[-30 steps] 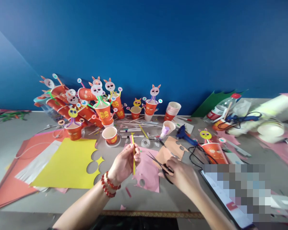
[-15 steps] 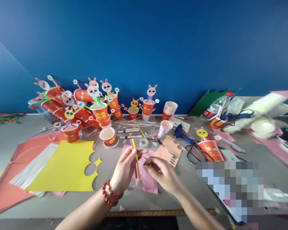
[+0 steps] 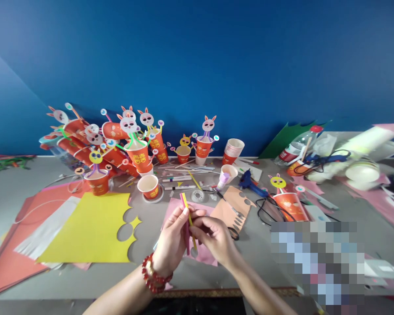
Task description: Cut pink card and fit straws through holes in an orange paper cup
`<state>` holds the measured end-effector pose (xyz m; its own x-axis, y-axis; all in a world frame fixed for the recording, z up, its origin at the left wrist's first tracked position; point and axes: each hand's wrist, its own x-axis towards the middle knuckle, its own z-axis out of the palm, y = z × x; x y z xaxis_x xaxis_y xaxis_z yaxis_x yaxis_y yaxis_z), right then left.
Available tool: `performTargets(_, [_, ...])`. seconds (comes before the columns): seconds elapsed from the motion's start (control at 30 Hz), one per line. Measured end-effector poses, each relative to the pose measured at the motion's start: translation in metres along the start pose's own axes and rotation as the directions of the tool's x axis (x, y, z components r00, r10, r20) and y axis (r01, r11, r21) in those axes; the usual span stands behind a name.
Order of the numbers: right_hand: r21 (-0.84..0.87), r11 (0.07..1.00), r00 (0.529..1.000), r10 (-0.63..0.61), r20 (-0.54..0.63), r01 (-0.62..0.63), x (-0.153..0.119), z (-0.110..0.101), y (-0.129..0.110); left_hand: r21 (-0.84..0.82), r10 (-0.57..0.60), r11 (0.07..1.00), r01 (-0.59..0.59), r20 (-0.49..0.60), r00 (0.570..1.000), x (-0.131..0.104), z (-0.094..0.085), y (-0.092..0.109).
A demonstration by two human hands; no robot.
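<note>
My left hand (image 3: 172,236), with a red bead bracelet on its wrist, grips a few thin paper-like strips upright, a pink strip (image 3: 188,246) and a yellow strip (image 3: 195,243) among them. Thumb and fingers of my right hand (image 3: 218,238) close on the yellow strip partway down its length. Under both hands lies a pink paper sheet (image 3: 210,257) with a round cut-out near its lower edge. Beside my right hand shows a black loop (image 3: 233,233), perhaps a scissors handle.
A yellow sheet (image 3: 82,232) with round cut-outs lies left; a peach sheet (image 3: 231,203) lies right of centre. Orange cups with rabbit faces (image 3: 138,155) crowd the back left. Beyond my hands are a tape roll (image 3: 197,195), pens (image 3: 179,188) and a blue glue gun (image 3: 251,183).
My right hand has moved left and now pinches the yellow strip beside my left hand. The strips have shifted slightly down and right. The black loop has come into sight.
</note>
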<state>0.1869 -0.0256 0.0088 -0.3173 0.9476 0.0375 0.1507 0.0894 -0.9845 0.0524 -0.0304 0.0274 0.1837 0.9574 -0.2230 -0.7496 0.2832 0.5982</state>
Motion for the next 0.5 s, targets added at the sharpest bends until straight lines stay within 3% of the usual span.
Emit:
performTargets(0.17, [-0.042,0.999,0.998,0.0,0.059,0.003,0.0037,-0.0019,-0.0025,0.038,0.029,0.999,-0.029,0.006,1.0,0.0,-0.0005,-0.002])
performTargets(0.3, [-0.038,0.998,0.998,-0.05,0.039,0.052,0.0059,0.0001,-0.0013,0.087,0.077,0.993,-0.076,-0.006,0.997,0.0001,0.001,-0.003])
performTargets(0.5, [0.031,0.999,0.998,-0.036,0.05,0.034,0.006,0.0018,0.0007,0.066,0.035,0.997,-0.035,-0.001,0.999,0.0,-0.0006,-0.0048])
